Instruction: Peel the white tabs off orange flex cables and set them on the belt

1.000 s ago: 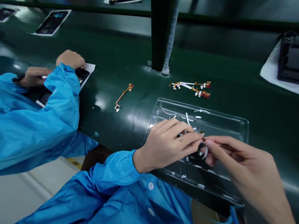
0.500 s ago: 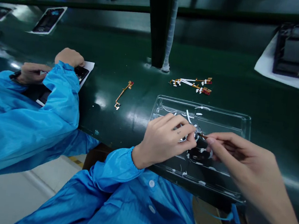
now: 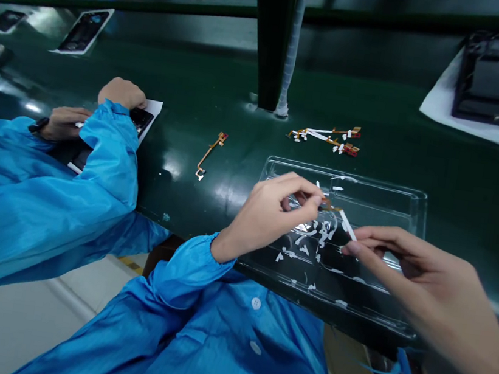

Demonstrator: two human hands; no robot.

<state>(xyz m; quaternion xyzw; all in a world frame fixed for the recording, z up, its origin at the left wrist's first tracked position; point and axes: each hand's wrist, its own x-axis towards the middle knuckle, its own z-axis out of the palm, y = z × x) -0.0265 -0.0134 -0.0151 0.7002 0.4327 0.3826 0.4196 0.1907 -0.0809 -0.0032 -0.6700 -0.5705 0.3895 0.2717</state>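
Observation:
Over a clear plastic tray (image 3: 415,233), my left hand (image 3: 274,209) pinches the orange end of a thin flex cable (image 3: 346,224). My right hand (image 3: 409,263) grips the white strip at the cable's other end between thumb and forefinger. The cable is stretched between both hands. Small white scraps (image 3: 303,249) lie scattered in the tray under my hands. Behind the tray rest several orange and white flex cables (image 3: 325,135). A single orange flex cable (image 3: 210,156) lies to the left of the tray.
At the left, a person in blue sleeves (image 3: 111,150) works on a black phone frame (image 3: 141,119). A dark post (image 3: 272,49) with a wrapped tube (image 3: 291,51) rises behind the tray. Another black frame (image 3: 497,82) lies on white paper at the back right.
My hands have moved apart, with the left shifted slightly up and left. The cable between them now shows its white strip, and more of the scraps in the tray are visible.

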